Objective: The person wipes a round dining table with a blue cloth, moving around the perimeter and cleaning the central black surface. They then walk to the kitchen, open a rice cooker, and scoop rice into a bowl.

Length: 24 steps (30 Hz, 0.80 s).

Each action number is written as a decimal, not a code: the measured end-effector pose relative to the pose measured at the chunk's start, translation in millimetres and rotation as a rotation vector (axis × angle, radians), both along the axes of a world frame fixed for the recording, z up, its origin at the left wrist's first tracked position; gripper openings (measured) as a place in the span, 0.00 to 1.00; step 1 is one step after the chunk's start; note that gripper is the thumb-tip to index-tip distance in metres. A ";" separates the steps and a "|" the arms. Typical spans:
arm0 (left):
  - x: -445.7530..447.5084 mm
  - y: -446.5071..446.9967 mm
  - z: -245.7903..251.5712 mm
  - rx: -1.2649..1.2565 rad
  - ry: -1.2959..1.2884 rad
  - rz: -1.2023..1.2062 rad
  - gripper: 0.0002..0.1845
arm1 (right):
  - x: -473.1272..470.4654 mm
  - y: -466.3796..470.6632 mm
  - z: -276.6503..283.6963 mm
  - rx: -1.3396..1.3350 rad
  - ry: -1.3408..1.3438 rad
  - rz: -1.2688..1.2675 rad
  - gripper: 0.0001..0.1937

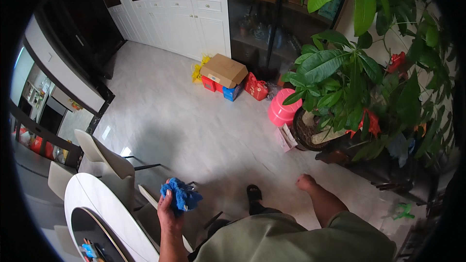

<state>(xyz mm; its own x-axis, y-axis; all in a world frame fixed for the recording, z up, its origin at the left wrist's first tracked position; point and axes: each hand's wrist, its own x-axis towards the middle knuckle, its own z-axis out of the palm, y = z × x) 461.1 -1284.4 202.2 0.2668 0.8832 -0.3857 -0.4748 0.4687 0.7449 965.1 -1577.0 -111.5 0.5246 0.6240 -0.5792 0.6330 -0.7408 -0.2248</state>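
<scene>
My left hand [169, 203] is raised at the lower left, closed around a crumpled blue cloth [182, 195], beside the oval dining table [105, 196] and its chairs. My right hand [305, 182] hangs at the lower right over the pale floor, away from any object; its fingers are curled and nothing shows in them. One foot in a dark sandal [253, 193] stands on the floor between the two hands.
Pale chairs [103, 153] line the table. Ahead, a cardboard box [224, 70] lies on red and blue boxes before white cabinets [174, 22]. A pink bin [285, 107] and a potted plant [309, 142] stand to the right, near dark furniture [386, 174].
</scene>
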 end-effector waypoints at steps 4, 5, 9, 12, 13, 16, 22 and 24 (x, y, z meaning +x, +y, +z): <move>29.6 22.6 13.5 0.024 0.106 0.006 0.41 | 39.0 42.8 8.8 -0.171 -0.019 -0.031 0.14; 28.1 29.7 14.2 0.049 0.122 0.011 0.43 | 33.3 59.5 6.3 -0.180 0.026 -0.027 0.14; 27.8 70.6 -19.4 0.059 0.088 0.031 0.47 | 8.9 96.6 -52.3 -0.362 0.104 0.264 0.16; 15.5 100.4 -42.5 -0.030 0.091 0.153 0.41 | -48.4 188.7 -36.5 -0.100 0.338 0.823 0.18; 9.9 111.4 -50.7 -0.048 0.082 0.183 0.39 | -67.6 228.7 -15.5 -0.134 0.405 0.756 0.18; 2.2 162.1 -76.1 -0.107 0.111 0.230 0.35 | -63.1 317.3 -3.0 -0.097 0.400 0.681 0.19; -24.2 346.5 -54.4 -0.005 0.194 0.212 0.28 | 3.1 499.9 32.9 -0.014 0.197 0.257 0.20; -21.7 412.4 -27.6 0.116 0.285 0.213 0.29 | 17.6 553.1 50.6 0.062 0.127 0.137 0.19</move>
